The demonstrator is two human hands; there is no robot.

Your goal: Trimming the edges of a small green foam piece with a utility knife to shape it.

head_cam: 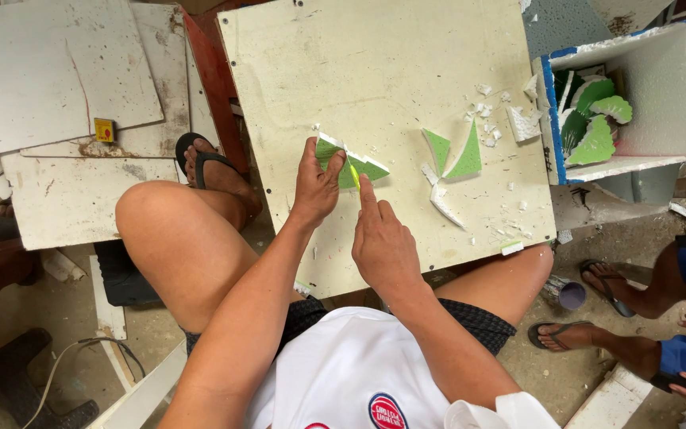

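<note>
- Cutting is the step in hand: the left hand presses a green foam piece flat on the white board across the person's knees, fingers clamped on its left end.
- Right hand grips a small yellow cutter, forefinger extended along it, blade on the piece.
- Cut green triangles and white crumbs lie right; a foam box holds more.
- Next move likely calls for a steady draw with fingers clear.

Far right: white foam box holding cut green shapes. Far left: stacked white boards. Near right: another person's sandalled feet.
</note>
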